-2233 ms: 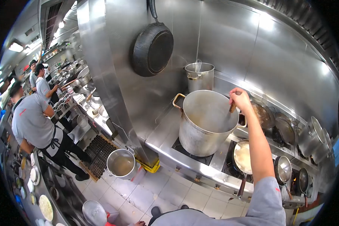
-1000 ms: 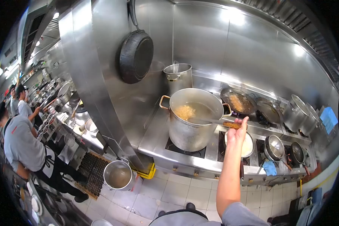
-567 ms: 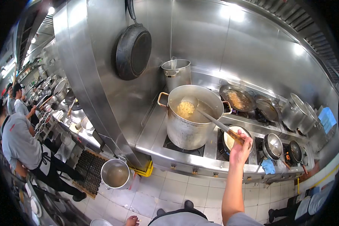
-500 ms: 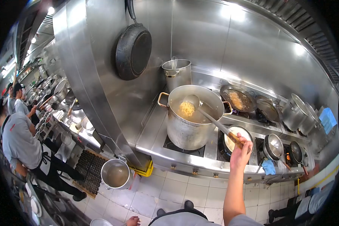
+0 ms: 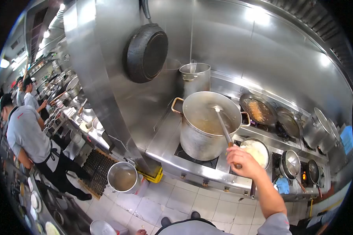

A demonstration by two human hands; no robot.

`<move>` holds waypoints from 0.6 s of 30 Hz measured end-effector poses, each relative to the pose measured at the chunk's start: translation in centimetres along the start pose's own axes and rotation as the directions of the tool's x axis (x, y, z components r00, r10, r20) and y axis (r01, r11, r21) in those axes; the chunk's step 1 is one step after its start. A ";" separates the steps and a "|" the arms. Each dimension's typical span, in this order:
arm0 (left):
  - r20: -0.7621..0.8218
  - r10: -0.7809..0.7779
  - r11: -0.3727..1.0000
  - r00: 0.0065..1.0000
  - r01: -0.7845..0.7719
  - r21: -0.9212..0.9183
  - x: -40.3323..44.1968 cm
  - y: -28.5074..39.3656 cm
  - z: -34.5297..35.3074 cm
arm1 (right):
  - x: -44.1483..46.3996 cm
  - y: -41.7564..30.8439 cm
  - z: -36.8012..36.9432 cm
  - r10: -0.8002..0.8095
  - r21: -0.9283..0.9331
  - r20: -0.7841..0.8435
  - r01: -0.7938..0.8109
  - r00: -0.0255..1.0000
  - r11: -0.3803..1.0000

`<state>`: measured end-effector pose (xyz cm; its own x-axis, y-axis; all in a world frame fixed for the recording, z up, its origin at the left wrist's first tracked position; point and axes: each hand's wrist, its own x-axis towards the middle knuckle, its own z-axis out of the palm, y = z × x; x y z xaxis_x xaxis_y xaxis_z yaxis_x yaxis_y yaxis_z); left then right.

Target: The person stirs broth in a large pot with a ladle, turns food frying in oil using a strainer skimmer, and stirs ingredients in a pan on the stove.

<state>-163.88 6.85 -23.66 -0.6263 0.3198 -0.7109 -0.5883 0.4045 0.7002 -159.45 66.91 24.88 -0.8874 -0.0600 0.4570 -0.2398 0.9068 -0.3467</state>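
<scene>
My right hand (image 5: 243, 161) is wrapped round the wooden handle of a long metal ladle (image 5: 223, 126). The ladle's head rests inside the large stockpot (image 5: 202, 143), at the surface of the cloudy liquid. Just behind my right hand, a pan with pale yellow food (image 5: 256, 152) sits on a burner. At the bottom edge only the fingertips of my left hand (image 5: 141, 232) show, low beside my body; whether they hold anything is hidden.
A taller pot with a whisk (image 5: 196, 80) stands behind the stockpot. Food fills a wok (image 5: 258, 109) on the back burners. A bucket-like pot (image 5: 122, 177) is left of my feet. A co-worker (image 5: 33, 133) stands at the left. A black pan (image 5: 148, 53) hangs on the wall.
The ladle's head has dipped from holding pale pieces into the liquid, and those pieces no longer show. My right hand has turned over, palm down. The view has shifted slightly.
</scene>
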 end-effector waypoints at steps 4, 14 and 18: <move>-0.056 -0.246 0.963 0.968 0.238 -0.131 2.6 -1.7 0.3 | 4.2 2.8 -2.5 -0.004 0.065 0.149 -0.006 0.989 0.998; -0.161 -0.226 0.956 0.961 0.187 -0.224 -1.1 -8.0 6.4 | 12.8 10.0 -1.4 0.314 0.112 -0.025 -0.309 0.949 0.944; -0.191 -0.302 0.946 0.934 0.268 -0.181 -4.0 -6.1 7.9 | 15.5 16.2 -4.3 0.533 0.324 -0.188 -0.461 0.825 0.826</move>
<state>-153.71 9.86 -25.62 -0.5056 0.0127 -0.8627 -0.8173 0.3134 0.4836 -175.42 82.47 29.86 -0.7860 0.5126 0.3457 0.0830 0.6416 -0.7626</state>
